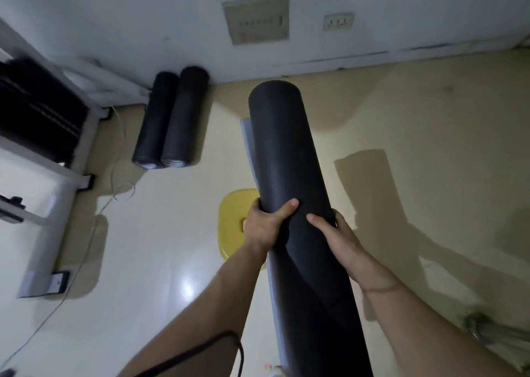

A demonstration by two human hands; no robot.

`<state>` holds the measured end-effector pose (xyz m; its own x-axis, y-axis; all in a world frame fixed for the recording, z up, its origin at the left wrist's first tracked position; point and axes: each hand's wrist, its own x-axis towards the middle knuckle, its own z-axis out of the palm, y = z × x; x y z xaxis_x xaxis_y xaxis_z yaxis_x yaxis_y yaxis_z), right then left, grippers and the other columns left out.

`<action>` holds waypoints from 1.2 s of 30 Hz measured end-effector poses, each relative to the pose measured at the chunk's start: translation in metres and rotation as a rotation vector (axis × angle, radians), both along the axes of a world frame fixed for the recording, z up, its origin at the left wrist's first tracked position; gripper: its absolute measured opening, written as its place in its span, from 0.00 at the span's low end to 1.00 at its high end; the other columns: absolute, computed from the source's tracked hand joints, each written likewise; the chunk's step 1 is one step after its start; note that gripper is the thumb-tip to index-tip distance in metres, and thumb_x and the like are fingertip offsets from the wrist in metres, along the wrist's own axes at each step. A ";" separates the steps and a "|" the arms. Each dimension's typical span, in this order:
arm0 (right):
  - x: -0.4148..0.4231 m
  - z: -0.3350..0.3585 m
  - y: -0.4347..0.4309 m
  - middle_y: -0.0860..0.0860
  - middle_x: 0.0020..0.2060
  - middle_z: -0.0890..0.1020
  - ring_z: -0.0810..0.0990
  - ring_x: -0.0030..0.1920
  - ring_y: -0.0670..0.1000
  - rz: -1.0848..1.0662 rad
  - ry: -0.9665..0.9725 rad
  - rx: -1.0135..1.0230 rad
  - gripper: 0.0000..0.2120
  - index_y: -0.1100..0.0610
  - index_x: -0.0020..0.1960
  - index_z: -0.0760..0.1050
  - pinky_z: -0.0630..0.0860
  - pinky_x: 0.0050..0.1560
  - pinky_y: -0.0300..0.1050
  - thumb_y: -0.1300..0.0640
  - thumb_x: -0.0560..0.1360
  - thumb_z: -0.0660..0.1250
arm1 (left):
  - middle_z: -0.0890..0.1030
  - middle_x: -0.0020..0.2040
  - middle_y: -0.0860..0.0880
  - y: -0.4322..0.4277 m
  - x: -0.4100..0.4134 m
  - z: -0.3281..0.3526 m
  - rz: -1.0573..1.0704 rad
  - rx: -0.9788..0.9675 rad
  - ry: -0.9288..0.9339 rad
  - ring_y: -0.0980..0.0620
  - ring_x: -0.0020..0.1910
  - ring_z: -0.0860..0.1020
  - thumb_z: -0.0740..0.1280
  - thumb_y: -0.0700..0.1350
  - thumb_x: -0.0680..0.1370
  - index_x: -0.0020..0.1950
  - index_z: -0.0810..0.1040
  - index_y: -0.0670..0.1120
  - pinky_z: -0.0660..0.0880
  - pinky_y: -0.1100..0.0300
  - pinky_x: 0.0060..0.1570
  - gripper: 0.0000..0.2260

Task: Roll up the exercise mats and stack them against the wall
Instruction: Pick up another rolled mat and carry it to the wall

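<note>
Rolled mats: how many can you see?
3. Left mat and right mat lie side by side by the wall; the third mat is gripped by left hand and right hand. Others may be hidden.

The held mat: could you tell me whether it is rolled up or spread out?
Rolled up: the mat is one cylinder, gripped by left hand and right hand.

A thin band (379, 287) rings the bare right wrist (372, 275); a black cord (200, 348) crosses the bare left forearm (213, 296).
</note>
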<state>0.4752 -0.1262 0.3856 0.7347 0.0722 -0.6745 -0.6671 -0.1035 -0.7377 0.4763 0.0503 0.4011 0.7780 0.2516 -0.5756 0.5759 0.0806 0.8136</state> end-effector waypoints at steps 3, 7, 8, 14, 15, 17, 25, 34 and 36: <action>0.061 0.039 0.051 0.46 0.57 0.85 0.85 0.56 0.50 0.030 -0.050 0.029 0.32 0.44 0.66 0.75 0.80 0.63 0.54 0.33 0.66 0.76 | 0.84 0.54 0.53 0.051 0.058 0.044 0.011 0.050 -0.044 0.54 0.52 0.84 0.82 0.58 0.65 0.59 0.77 0.50 0.81 0.54 0.56 0.28; 0.144 0.068 0.109 0.45 0.61 0.83 0.83 0.59 0.50 0.082 -0.085 0.078 0.35 0.43 0.70 0.72 0.79 0.63 0.53 0.30 0.67 0.73 | 0.85 0.54 0.53 0.110 0.137 0.081 0.015 0.101 -0.087 0.53 0.52 0.84 0.82 0.62 0.59 0.60 0.78 0.51 0.81 0.51 0.57 0.34; 0.166 0.073 0.122 0.45 0.61 0.83 0.83 0.59 0.50 0.095 -0.093 0.094 0.35 0.44 0.70 0.72 0.79 0.63 0.53 0.30 0.68 0.73 | 0.85 0.54 0.53 0.124 0.158 0.087 0.021 0.110 -0.089 0.53 0.52 0.85 0.82 0.63 0.58 0.61 0.78 0.50 0.81 0.51 0.57 0.36; 0.298 0.078 0.194 0.46 0.63 0.81 0.82 0.61 0.51 0.159 -0.084 0.123 0.41 0.45 0.72 0.71 0.79 0.64 0.53 0.27 0.65 0.73 | 0.84 0.55 0.53 0.193 0.285 0.103 0.095 0.183 -0.060 0.53 0.54 0.83 0.83 0.61 0.61 0.64 0.76 0.49 0.80 0.52 0.59 0.37; 0.320 0.077 0.206 0.46 0.64 0.81 0.81 0.61 0.51 0.173 -0.081 0.134 0.39 0.45 0.73 0.70 0.78 0.65 0.52 0.29 0.68 0.73 | 0.83 0.57 0.53 0.206 0.307 0.102 0.101 0.186 -0.053 0.53 0.55 0.83 0.83 0.63 0.59 0.66 0.76 0.48 0.79 0.52 0.60 0.40; 0.364 0.070 0.231 0.47 0.64 0.80 0.80 0.61 0.51 0.182 -0.088 0.152 0.34 0.46 0.73 0.70 0.78 0.63 0.50 0.33 0.73 0.72 | 0.83 0.59 0.52 0.232 0.350 0.094 0.097 0.199 -0.044 0.51 0.56 0.82 0.82 0.64 0.59 0.70 0.74 0.49 0.78 0.50 0.62 0.45; 0.517 0.011 0.351 0.46 0.60 0.82 0.83 0.57 0.48 0.165 -0.050 0.163 0.31 0.47 0.70 0.71 0.80 0.52 0.43 0.36 0.73 0.73 | 0.81 0.61 0.50 0.355 0.507 0.024 0.023 0.173 -0.005 0.50 0.58 0.81 0.81 0.58 0.66 0.68 0.73 0.48 0.77 0.50 0.63 0.35; 0.626 -0.182 0.440 0.49 0.61 0.83 0.84 0.55 0.51 0.043 0.161 0.088 0.30 0.47 0.71 0.72 0.82 0.52 0.49 0.38 0.74 0.73 | 0.81 0.63 0.53 0.439 0.633 -0.175 -0.065 0.196 0.125 0.52 0.60 0.80 0.80 0.69 0.55 0.73 0.71 0.51 0.79 0.49 0.63 0.50; 0.639 -0.241 0.442 0.50 0.61 0.84 0.84 0.56 0.53 0.031 0.227 0.062 0.29 0.47 0.71 0.73 0.81 0.56 0.53 0.38 0.74 0.73 | 0.80 0.64 0.52 0.439 0.646 -0.233 -0.091 0.216 0.184 0.52 0.60 0.80 0.80 0.69 0.54 0.72 0.71 0.51 0.78 0.49 0.63 0.51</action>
